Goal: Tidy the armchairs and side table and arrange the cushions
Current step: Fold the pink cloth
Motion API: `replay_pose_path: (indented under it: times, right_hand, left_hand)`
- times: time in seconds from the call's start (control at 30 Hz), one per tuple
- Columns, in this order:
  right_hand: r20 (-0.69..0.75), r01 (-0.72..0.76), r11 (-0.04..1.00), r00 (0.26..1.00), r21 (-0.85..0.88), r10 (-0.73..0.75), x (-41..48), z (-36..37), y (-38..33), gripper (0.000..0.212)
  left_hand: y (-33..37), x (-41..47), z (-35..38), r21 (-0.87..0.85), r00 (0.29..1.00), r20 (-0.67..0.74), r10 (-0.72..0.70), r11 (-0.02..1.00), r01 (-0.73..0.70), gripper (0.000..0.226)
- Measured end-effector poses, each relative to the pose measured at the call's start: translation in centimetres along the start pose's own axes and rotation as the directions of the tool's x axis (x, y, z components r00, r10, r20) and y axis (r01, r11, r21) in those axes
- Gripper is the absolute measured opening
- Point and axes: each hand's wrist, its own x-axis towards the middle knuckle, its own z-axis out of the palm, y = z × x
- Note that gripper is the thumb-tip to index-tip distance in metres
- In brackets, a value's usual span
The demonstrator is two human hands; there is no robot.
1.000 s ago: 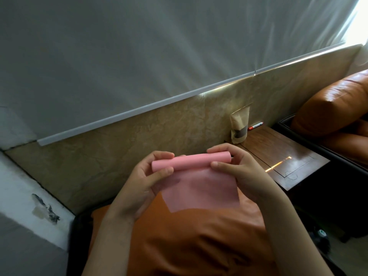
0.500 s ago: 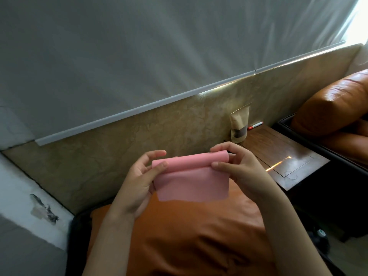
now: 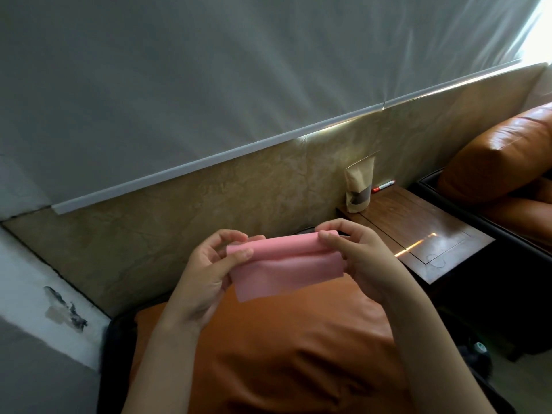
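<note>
Dark wooden side table [image 3: 418, 225] is set against the wall. A brown paper pouch [image 3: 360, 186] is stood upright at its back corner; a red marker [image 3: 384, 185] is laid just beside it. An orange leather cushion [image 3: 283, 354] is borne by the near armchair [image 3: 104, 363].

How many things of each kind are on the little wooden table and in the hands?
brown paper pouch: 1
red marker: 1
pink sheet: 1
Total: 3
</note>
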Motion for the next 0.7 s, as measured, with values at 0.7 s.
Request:
replay_pose_path:
  times: [0.7]
  right_hand:
    - [-0.201,0.088,0.993,0.974,-0.079,-0.102,-2.6,-0.2,0.9,0.015]
  left_hand:
    - [-1.4,-2.4,2.0,-0.147,0.998,-0.062,-0.024,0.989,0.015,0.028]
